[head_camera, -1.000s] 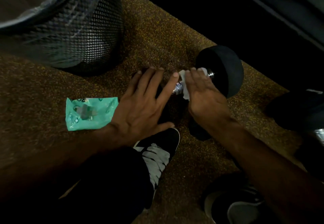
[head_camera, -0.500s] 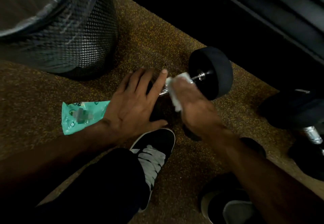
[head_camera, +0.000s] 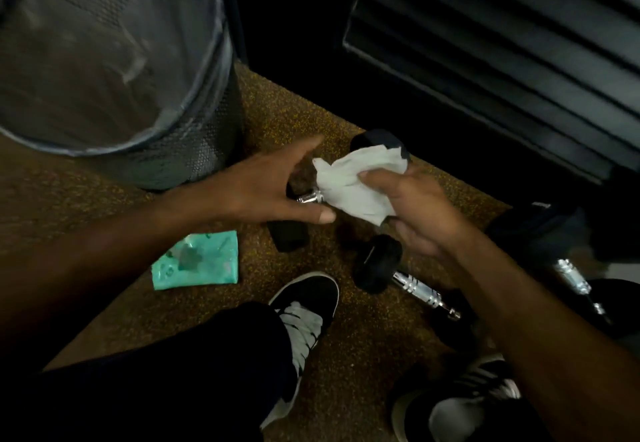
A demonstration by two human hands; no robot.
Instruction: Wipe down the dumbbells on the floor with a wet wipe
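The right hand (head_camera: pixel 419 213) has its grip closed tight on the wet wipe (head_camera: pixel 360 178). The fingers are curled round the white, crumpled wipe, and it sticks out to the left of the grip.

The left hand (head_camera: pixel 263 189) is spread out, with fingers straight and holding nothing. It is just left of the grip, right beside the wipe. I cannot tell if its thumb touches the wipe.

The first dumbbell (head_camera: pixel 309 198) lies on the floor (head_camera: pixel 346 337) under both hands. A bit of its shiny bar shows just left of the grip, and one black end peeks out past the wipe. The second dumbbell (head_camera: pixel 377 263) lies just below the grip, nearer the person. The third dumbbell (head_camera: pixel 571 279) is off to the right of the grip.

A green wipe pack (head_camera: pixel 197 261) lies on the floor, well to the left of the grip. A mesh bin (head_camera: pixel 207 151) with a plastic liner stands further left and away. Two black shoes (head_camera: pixel 304 306) are below the grip.
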